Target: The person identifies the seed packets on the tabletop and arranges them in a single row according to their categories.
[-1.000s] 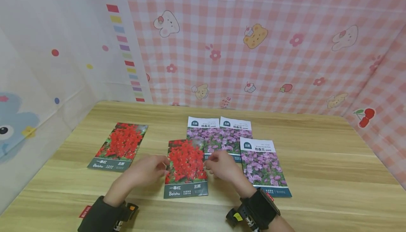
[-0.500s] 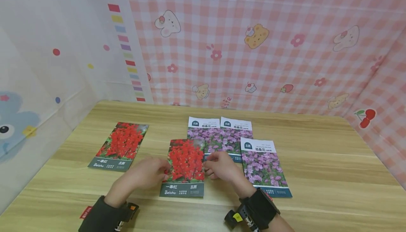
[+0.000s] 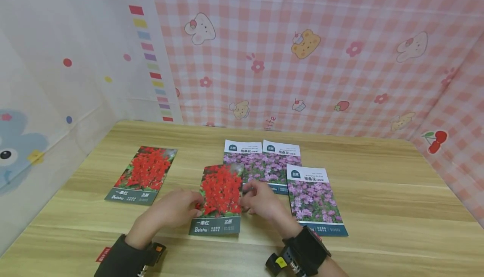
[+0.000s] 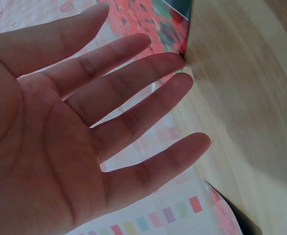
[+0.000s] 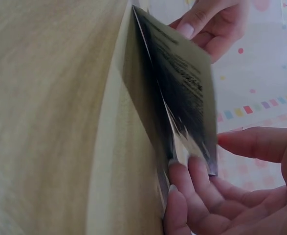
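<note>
Right wrist: packet (image 5: 182, 93) print blurred

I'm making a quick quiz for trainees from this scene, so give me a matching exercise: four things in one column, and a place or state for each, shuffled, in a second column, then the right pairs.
Things:
1. red-flower packet in the middle
2. second red-flower packet
3. nearest purple-flower packet
4. left hand

Places or states:
A. lies alone at the left of the table
B. held at both side edges, one edge raised off the wood
C. fingers nearly straight, tips on a packet's edge
D. lies flat beside the right hand

Pairs: 1-B, 2-A, 3-D, 4-C
</note>
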`<state>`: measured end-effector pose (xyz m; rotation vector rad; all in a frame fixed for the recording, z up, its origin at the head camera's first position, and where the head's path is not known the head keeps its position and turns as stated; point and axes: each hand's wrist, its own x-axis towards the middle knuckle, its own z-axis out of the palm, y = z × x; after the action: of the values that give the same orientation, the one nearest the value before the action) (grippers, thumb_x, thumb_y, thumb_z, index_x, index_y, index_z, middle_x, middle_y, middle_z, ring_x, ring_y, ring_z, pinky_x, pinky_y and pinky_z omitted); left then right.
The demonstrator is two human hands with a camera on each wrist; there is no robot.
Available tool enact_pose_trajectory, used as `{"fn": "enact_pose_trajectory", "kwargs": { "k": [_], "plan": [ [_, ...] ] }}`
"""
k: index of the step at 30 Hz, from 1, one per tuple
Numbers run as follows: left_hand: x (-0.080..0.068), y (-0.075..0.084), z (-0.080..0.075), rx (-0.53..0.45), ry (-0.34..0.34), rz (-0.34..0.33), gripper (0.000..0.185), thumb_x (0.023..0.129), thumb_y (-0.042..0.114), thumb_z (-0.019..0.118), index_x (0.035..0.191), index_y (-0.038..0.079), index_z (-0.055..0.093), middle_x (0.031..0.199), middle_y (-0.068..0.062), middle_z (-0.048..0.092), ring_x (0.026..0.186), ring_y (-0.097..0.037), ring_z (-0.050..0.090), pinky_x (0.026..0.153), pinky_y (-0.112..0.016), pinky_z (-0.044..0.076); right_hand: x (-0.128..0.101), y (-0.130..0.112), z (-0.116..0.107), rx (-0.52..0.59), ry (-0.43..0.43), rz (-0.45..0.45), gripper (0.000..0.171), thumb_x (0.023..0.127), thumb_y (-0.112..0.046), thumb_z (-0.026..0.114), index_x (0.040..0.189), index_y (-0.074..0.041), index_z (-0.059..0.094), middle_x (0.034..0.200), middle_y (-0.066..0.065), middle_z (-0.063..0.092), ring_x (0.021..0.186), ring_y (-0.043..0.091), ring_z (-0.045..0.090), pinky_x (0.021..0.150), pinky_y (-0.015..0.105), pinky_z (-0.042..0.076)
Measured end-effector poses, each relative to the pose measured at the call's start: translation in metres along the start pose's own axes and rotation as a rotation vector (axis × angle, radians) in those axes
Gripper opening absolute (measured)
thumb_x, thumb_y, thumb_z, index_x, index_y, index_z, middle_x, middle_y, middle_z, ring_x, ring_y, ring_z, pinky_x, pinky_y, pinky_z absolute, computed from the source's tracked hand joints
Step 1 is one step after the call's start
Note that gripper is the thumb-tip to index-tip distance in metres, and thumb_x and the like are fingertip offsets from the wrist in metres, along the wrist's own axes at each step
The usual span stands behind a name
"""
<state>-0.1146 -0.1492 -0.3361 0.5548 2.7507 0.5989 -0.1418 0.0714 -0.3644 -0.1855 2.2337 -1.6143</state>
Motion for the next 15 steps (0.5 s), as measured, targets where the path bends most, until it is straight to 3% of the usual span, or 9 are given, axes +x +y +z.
{"fn": "enact_pose_trajectory", "kwargs": {
  "k": [8, 15],
  "plan": [
    [0.0011, 0.0009, 0.0004, -0.008, -0.013, -0.025, 0.012, 0.083, 0.012, 0.066, 0.094, 0.008, 0.065, 0.087, -0.001, 0.064, 0.076, -0.016, 0.055, 0.071, -0.039, 0.046, -0.0027, 0.0015, 0.0055, -0.001, -0.009, -0.061, 0.028, 0.079, 0.004, 0.060, 0.103, 0.005, 0.046, 0.066, 0.010, 0.063, 0.055, 0.023, 0.061, 0.052, 0.025, 0.041],
    [0.0015, 0.0023, 0.0008, -0.020, -0.008, -0.048, 0.017, 0.084, 0.016, 0.065, 0.099, 0.009, 0.065, 0.085, 0.002, 0.062, 0.075, -0.015, 0.053, 0.070, -0.037, 0.045, -0.0030, -0.0001, 0.0067, -0.022, 0.012, -0.031, 0.027, 0.079, 0.007, 0.058, 0.103, 0.005, 0.046, 0.067, 0.013, 0.064, 0.055, 0.022, 0.061, 0.054, 0.027, 0.044]
  ]
}}
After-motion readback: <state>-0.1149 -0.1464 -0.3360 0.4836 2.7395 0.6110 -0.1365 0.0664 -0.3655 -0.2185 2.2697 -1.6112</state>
